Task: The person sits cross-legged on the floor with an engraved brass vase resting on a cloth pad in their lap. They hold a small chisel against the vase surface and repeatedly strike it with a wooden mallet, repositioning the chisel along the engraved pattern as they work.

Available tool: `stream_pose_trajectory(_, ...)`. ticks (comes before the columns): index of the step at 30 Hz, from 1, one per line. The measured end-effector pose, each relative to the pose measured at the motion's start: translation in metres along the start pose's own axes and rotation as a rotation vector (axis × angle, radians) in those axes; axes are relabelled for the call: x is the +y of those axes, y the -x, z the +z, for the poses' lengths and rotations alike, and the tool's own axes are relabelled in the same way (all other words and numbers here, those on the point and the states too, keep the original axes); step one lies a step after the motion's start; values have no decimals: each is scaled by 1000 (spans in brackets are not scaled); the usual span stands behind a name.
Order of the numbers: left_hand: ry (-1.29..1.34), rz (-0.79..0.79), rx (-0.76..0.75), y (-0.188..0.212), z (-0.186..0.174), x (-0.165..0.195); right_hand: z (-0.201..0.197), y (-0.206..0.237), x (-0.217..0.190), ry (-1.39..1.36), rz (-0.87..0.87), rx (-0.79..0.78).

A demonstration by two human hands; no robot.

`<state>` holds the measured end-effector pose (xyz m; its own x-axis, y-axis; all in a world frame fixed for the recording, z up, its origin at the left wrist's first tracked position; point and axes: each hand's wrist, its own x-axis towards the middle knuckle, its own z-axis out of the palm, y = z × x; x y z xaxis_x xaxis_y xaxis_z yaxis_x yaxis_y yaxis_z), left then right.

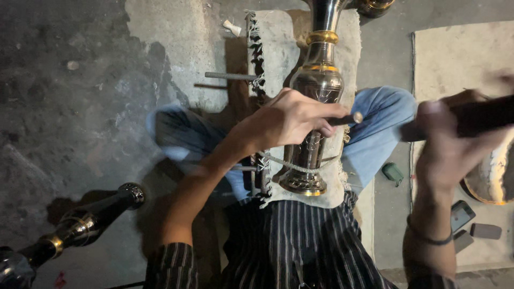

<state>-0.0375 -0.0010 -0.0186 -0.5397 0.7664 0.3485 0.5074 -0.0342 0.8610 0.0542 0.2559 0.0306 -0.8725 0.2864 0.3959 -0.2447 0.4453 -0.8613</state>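
A tall polished metal vase point(316, 85) with brass bands lies along a pale cloth pad point(278, 53) over my lap, tied down near its base by a cord point(300, 167). My left hand point(289, 120) rests on the vase's body and grips a thin metal chisel point(347, 119) whose tip points right. My right hand point(450, 144) is raised to the right, blurred, closed around a dark hammer handle point(482, 115).
Another dark metal vase point(80, 225) lies on the concrete floor at lower left. A metal rod point(230, 76) lies beside the pad. A phone point(461, 215), a small dark block point(486, 231) and a round bowl-like object point(490, 179) sit at right.
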Motion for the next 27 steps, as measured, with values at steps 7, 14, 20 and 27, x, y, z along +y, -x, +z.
stream_pose_trajectory(7,-24,-13,-171,-13,-10,4,2,17,2,-6,66,76)
stream_pose_trajectory(14,13,13,-246,-18,-13,-3,-35,35,18,833,-242,-184)
stream_pose_trajectory(20,25,47,-354,-21,-19,-2,-31,57,65,862,-303,-227)
stream_pose_trajectory(27,52,30,-402,-24,-24,10,-3,59,26,315,52,246)
